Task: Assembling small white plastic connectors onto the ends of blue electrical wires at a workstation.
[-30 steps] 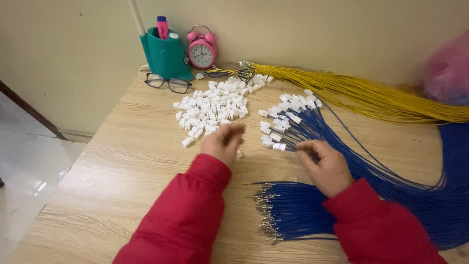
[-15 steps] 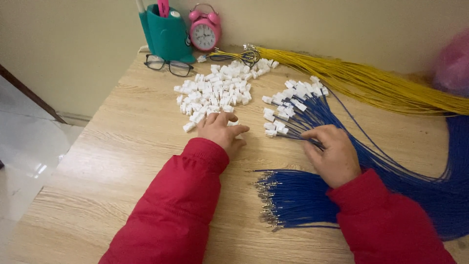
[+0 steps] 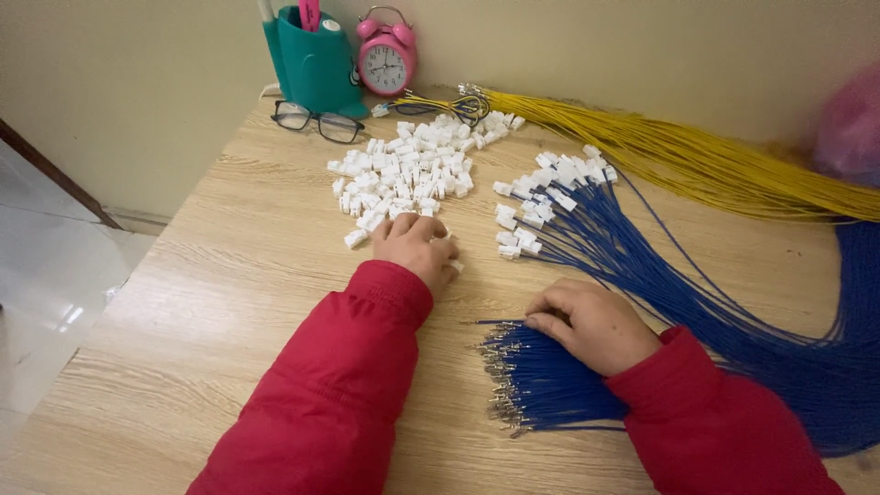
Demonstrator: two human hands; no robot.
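I see the left hand [image 3: 417,249] lying knuckles-up on the wooden table [image 3: 229,275], fingers curled loosely at the near edge of the pile of white connectors [image 3: 408,174]. Its fingertips touch the nearest pieces, and one small white connector [image 3: 456,266] peeks out just beside the knuckles; I cannot tell whether anything is pinched underneath. The right hand [image 3: 596,325] rests on the bundle of loose blue wires [image 3: 541,385], fingers bent together and pressing down on the strands near their bare metal tips; whether it grips a single wire is hidden by the fingers.

The connectors are small, blocky, hard-looking plastic shells, heaped unevenly. The blue wires are thin and glossy, fanning out with crimped silver ends. A second fan of blue wires with white connectors fitted [image 3: 550,197] spreads behind the right hand, and a sheaf of yellow wires [image 3: 697,165] runs along the wall. The table has a pale, streaked wood grain. Both sleeves are smooth red fabric.

Half a second ago the right hand sat higher, among the fitted wire ends; now it has dropped back onto the loose bundle nearer me. The left hand has barely shifted, staying at the pile's edge.

Farther back stand a teal pen holder [image 3: 316,64], a pink alarm clock [image 3: 387,62] and black glasses [image 3: 316,121].
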